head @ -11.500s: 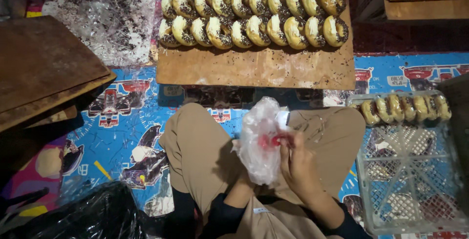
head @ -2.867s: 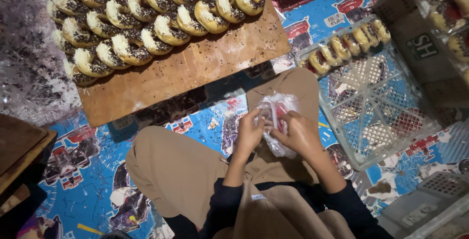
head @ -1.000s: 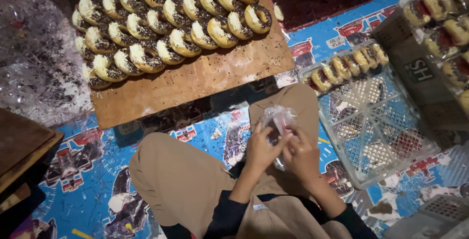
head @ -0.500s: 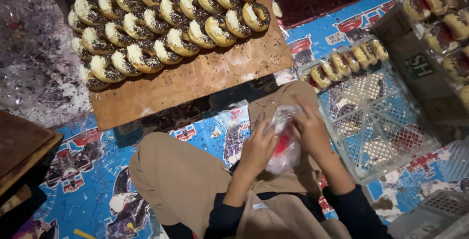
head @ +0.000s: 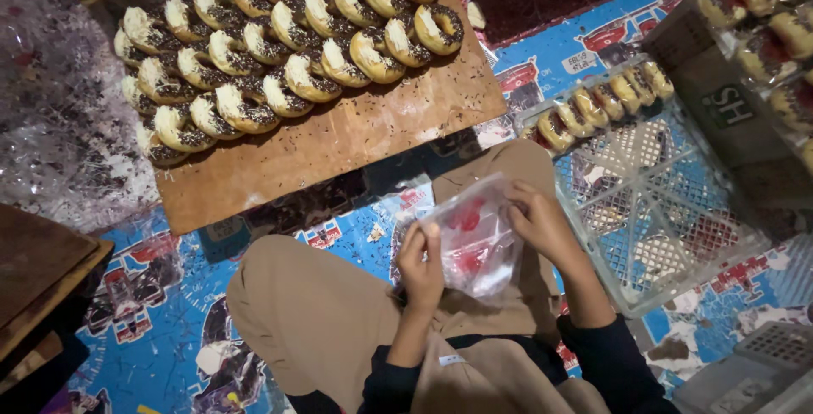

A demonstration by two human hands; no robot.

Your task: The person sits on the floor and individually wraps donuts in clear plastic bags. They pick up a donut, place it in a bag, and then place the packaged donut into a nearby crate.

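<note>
I sit cross-legged on the floor in tan trousers. A small clear plastic bag (head: pixel 476 240) with red print is stretched between both hands above my lap. My left hand (head: pixel 421 267) pinches its left edge. Fingers of my right hand (head: pixel 542 226) grip its right edge near the top. Beyond my knees lies a wooden board (head: pixel 356 136) with several rows of ring doughnuts (head: pixel 279 41) topped with white icing and dark sprinkles. The bag looks empty, though I cannot be sure.
A white plastic lattice crate (head: pixel 656 211) on my right holds a row of wrapped doughnuts (head: pixel 597 105) at its far end. More packed doughnuts (head: pixel 766 16) sit at the far right. Crumpled clear plastic (head: pixel 55 118) lies left. Dark wooden boards (head: pixel 42 274) are stacked at lower left. A colourful printed mat (head: pixel 161 312) covers the floor.
My hands have pulled apart, spreading the bag wider between them. The view shifted slightly; board and crate stay put.
</note>
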